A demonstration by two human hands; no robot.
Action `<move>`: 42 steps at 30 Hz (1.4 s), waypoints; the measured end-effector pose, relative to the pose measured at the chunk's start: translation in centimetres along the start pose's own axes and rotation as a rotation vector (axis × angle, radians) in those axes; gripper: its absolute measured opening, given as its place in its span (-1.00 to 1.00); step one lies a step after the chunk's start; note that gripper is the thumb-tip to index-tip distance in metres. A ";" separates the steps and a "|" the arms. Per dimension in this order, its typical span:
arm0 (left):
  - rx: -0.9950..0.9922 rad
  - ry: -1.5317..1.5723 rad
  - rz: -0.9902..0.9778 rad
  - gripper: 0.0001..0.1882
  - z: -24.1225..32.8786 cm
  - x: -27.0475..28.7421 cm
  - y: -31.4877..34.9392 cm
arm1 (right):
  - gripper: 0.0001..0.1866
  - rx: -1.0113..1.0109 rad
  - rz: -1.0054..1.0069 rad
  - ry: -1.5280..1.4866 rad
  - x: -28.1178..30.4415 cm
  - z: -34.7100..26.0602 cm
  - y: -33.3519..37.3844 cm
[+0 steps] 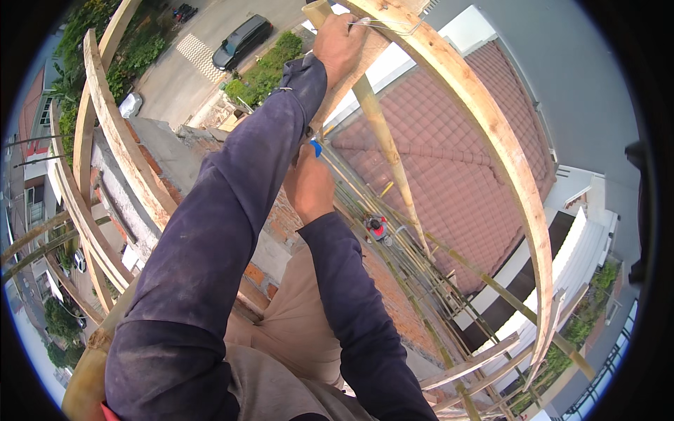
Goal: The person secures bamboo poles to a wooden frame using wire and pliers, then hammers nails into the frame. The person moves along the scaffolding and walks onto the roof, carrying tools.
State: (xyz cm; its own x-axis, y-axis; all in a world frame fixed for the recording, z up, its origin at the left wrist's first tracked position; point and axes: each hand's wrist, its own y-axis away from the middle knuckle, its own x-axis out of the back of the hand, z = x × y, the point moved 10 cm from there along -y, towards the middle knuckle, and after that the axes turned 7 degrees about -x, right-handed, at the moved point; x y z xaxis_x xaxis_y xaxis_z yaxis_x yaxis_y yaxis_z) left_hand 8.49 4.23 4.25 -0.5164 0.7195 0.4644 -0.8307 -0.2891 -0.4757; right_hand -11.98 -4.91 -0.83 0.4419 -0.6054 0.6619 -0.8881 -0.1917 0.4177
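My left arm reaches to the top of the view, where my left hand is closed at a thin bent wire. The wire lies over a long pale timber beam, which looks bowed here. Beside that hand, the end of a bamboo pole rises against the timber. Lower down and nearer me, my right hand is closed around a tool with a blue part showing above the fingers. My left sleeve partly covers it, so its kind is unclear.
I am high above the ground. Bamboo scaffold poles and a tiled roof lie below on the right, with a person in red far down. More timbers and a rough brick wall stand left. A dark car is on the road.
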 end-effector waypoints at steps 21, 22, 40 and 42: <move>0.186 0.141 0.249 -0.70 -1.1 2.0 1.2 | -0.66 0.584 0.368 0.241 25.8 -5.9 -18.8; 0.181 0.125 0.284 -0.70 -1.0 2.5 1.2 | -0.69 0.614 0.419 0.207 26.0 -6.4 -18.7; 0.525 0.716 0.369 -0.51 -2.7 4.4 -1.6 | -0.49 0.546 0.596 0.071 26.6 -7.3 -20.3; 0.541 0.723 0.301 -0.55 -1.2 3.0 -2.8 | -0.48 0.548 0.611 0.055 27.0 -7.3 -20.0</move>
State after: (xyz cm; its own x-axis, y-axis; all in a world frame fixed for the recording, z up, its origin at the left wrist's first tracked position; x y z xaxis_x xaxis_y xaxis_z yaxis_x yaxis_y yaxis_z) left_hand 9.51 7.95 6.06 -0.6216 0.7307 -0.2822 -0.7607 -0.6490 -0.0051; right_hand 18.63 -11.74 13.22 -0.1464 -0.6891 0.7097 -0.9034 -0.1992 -0.3798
